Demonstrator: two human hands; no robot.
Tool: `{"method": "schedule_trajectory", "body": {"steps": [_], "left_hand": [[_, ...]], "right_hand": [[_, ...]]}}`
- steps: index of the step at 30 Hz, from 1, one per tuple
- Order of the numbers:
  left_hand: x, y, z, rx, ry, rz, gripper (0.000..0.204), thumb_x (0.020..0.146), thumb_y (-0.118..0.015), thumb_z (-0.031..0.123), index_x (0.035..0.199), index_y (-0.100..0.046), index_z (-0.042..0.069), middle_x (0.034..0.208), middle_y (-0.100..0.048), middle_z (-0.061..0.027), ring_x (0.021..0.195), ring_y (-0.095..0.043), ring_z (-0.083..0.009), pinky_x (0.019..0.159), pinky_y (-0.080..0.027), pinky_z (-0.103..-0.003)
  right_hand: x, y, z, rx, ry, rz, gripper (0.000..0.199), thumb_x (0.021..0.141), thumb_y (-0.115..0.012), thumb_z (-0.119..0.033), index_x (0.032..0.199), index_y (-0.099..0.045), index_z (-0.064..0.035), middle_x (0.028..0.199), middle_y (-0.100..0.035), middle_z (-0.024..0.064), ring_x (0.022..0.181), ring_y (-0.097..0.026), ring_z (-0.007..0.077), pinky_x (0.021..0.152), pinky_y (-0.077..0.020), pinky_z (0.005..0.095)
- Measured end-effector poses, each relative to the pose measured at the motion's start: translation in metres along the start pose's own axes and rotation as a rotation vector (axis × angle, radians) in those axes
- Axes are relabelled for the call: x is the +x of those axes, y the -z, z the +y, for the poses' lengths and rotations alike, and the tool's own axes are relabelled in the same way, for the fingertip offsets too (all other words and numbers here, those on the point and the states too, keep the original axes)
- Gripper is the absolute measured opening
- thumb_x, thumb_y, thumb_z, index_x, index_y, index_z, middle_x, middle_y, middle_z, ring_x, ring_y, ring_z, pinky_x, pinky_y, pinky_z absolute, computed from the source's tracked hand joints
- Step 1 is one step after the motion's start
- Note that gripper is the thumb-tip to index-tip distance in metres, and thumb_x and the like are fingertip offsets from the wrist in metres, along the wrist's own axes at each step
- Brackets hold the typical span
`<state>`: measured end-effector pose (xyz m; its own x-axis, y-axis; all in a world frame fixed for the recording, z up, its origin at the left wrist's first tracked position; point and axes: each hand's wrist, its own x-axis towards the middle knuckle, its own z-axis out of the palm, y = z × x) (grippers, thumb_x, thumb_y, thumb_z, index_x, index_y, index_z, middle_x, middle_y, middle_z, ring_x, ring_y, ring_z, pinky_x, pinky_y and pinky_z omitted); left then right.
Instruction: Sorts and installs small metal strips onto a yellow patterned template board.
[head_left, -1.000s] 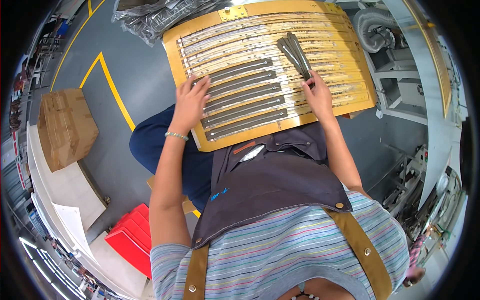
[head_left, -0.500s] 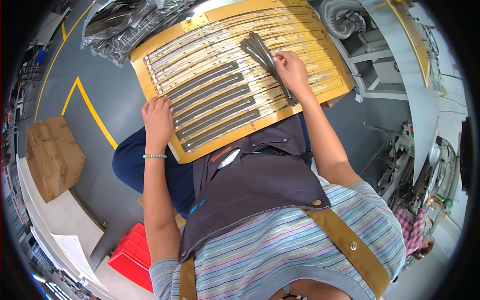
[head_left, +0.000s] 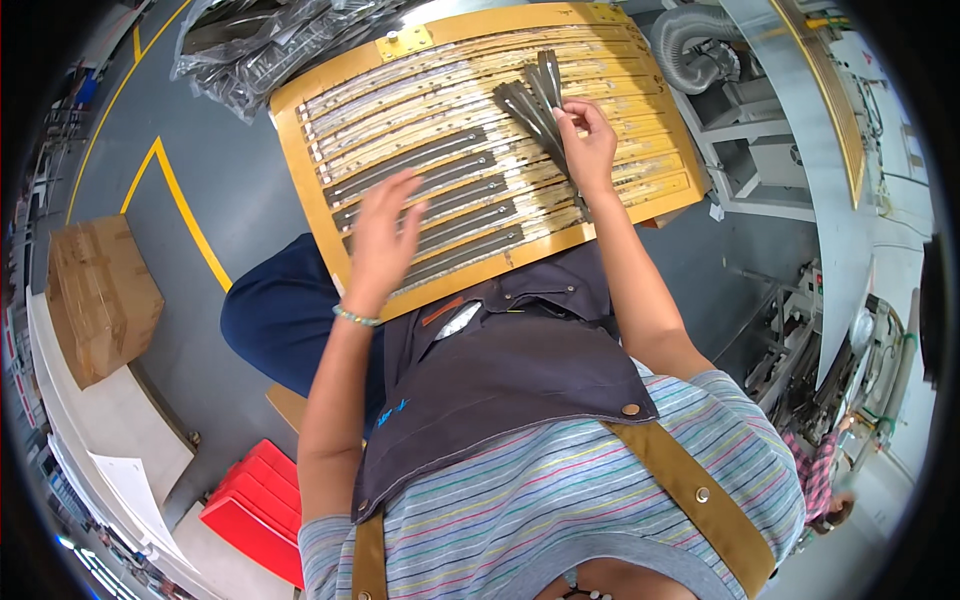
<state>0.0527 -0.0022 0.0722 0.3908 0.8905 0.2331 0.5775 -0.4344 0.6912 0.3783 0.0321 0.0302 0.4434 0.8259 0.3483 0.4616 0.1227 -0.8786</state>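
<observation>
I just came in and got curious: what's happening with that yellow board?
A person's right hand pinches dark zipper-like strips in a loose bunch over a yellow board with long rows. Five similar strips lie side by side on the board's near left part. The left hand, open, is over their left halves; whether it touches them is hard to tell.

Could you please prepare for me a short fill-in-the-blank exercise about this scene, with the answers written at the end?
1. The right hand pinches loose dark strips over a board whose main colour is ____.
2. On the board's left part, the number of laid strips in parallel rows is ____.
3. The beaded bracelet is worn on the person's ____ wrist.

Missing words: yellow; five; left.
</observation>
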Motion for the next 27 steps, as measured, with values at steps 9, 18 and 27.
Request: {"method": "schedule_trajectory", "body": {"steps": [9,18,27], "left_hand": [[0.010,-0.020,0.027,-1.005,0.621,-0.028,0.024,0.100,-0.068,0.017,0.114,-0.073,-0.001,0.100,-0.075,-0.0027,0.082,-0.059,-0.0063,0.071,-0.046,-0.021],[-0.026,0.008,-0.034,-1.035,0.781,0.273,0.023,0.096,-0.073,0.012,0.114,-0.068,-0.001,0.092,-0.073,-0.0074,0.080,-0.072,-0.0147,0.065,-0.054,-0.023],[-0.006,0.018,-0.102,-0.559,0.707,0.325,0.015,0.096,-0.071,0.010,0.104,-0.075,-0.002,0.079,-0.069,0.0000,0.067,-0.058,-0.0046,0.062,-0.047,-0.021]], "right_hand": [[-0.067,-0.023,-0.102,0.295,-0.235,-0.867,0.014,0.095,-0.072,-0.008,0.106,-0.067,-0.0012,0.087,-0.065,-0.0014,0.076,-0.057,0.0050,0.067,-0.0484,0.0228],[-0.053,-0.001,-0.063,0.146,-0.494,-0.989,0.015,0.095,-0.072,-0.014,0.100,-0.070,-0.0002,0.081,-0.067,-0.0016,0.071,-0.060,0.0038,0.065,-0.0515,0.0228],[-0.004,-0.043,-0.034,0.093,-0.455,-0.934,0.016,0.098,-0.069,-0.022,0.097,-0.071,-0.0056,0.076,-0.064,-0.0036,0.069,-0.058,0.0039,0.061,-0.0477,0.0223]]}}
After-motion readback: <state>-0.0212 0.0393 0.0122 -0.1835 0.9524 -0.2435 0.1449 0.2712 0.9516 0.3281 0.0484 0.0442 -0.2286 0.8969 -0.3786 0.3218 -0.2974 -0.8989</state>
